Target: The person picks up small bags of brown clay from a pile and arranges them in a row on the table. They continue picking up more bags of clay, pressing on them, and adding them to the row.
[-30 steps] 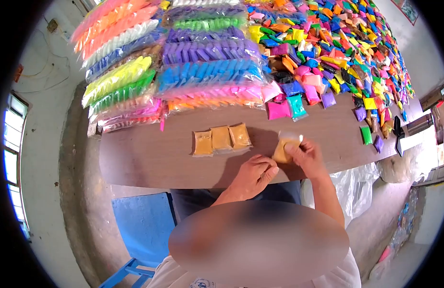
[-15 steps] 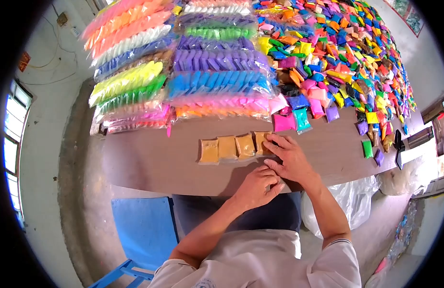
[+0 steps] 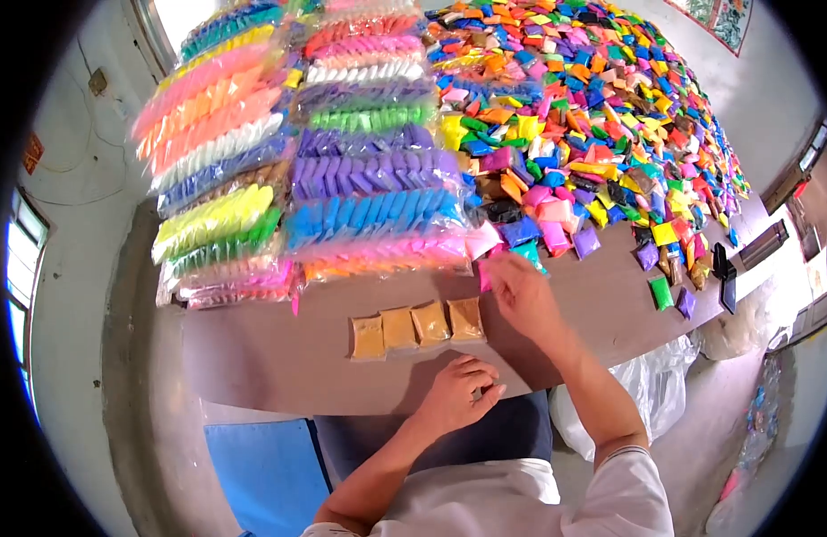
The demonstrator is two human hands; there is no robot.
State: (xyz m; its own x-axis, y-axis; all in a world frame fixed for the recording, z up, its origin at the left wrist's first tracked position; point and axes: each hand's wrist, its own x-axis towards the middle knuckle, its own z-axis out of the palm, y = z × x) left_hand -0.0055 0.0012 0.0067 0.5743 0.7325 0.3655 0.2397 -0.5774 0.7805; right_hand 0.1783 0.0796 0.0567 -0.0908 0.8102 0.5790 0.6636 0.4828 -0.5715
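Several tan packets (image 3: 398, 328) lie in a row on the brown table (image 3: 279, 358). My left hand (image 3: 460, 392) rests near the table's front edge, just below the row, fingers loosely curled; whether anything is between them is too small to tell. Up and to the right of the row, my right hand (image 3: 524, 291) reaches over a bright pink packet (image 3: 483, 276) and a teal packet (image 3: 532, 257), partly covering both. Its fingers are bent downward, and their tips are too unclear to show a grip.
Bagged rows of coloured packets (image 3: 373, 174) are stacked at the back left. A large heap of loose packets (image 3: 592, 134) covers the back right. A black object (image 3: 727, 285) lies by the right edge. A blue chair (image 3: 266, 474) stands in front.
My right hand has left the rightmost tan packet and moved up to the pink and teal packets. My left hand is now apart from it. The camera view has shifted upward.
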